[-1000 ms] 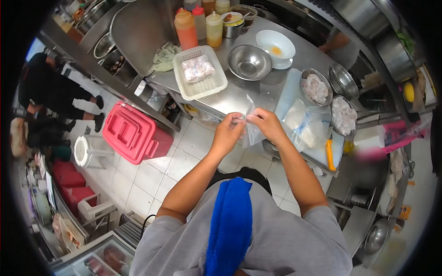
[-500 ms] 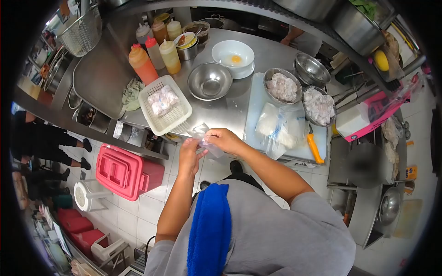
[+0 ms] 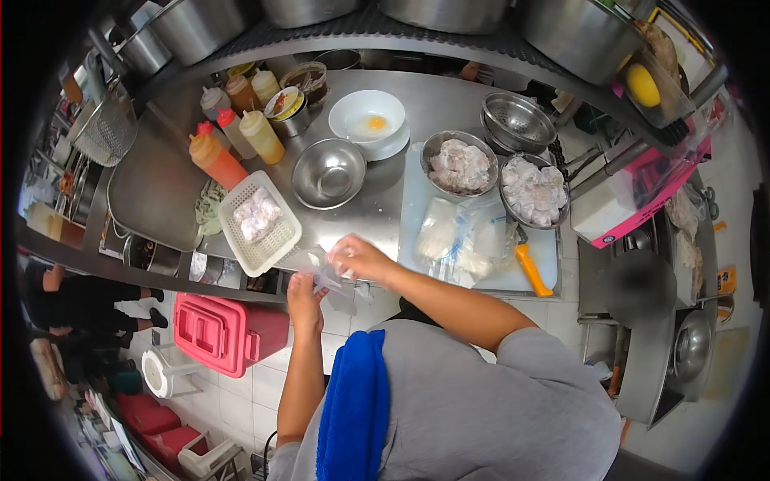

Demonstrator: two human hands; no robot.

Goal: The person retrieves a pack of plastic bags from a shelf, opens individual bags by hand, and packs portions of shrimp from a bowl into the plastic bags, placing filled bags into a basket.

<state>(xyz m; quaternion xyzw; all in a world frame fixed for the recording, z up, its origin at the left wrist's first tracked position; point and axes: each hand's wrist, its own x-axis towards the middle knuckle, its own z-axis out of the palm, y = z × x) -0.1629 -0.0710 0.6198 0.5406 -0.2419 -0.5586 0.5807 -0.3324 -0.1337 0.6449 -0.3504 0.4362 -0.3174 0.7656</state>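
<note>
At the front edge of the steel table, my left hand [image 3: 305,303] pinches a small clear plastic bag [image 3: 326,279]. My right hand [image 3: 358,259] is closed at the bag's upper side, its fingers curled and slightly blurred. Just beyond them stands a white plastic basket [image 3: 289,235] holding wrapped pale pieces [image 3: 257,215]. A steel bowl [image 3: 329,174] sits behind it, and a white bowl with a cracked egg [image 3: 375,123] is farther back. On the cutting board [image 3: 411,232] to the right lie a clear bag of white powder [image 3: 453,236] and an orange-handled knife [image 3: 532,268].
Two bowls of floured pieces [image 3: 460,166] [image 3: 533,191] stand at the right. Squeeze bottles [image 3: 218,163] line the back left. A shelf with large pots [image 3: 445,12] crosses overhead. A red lidded bin [image 3: 228,333] and white stool [image 3: 163,370] are on the floor at left.
The view has shifted, showing more of the overhead shelf. My right hand has moved slightly apart from my left, and the plastic bag between them looks more spread.
</note>
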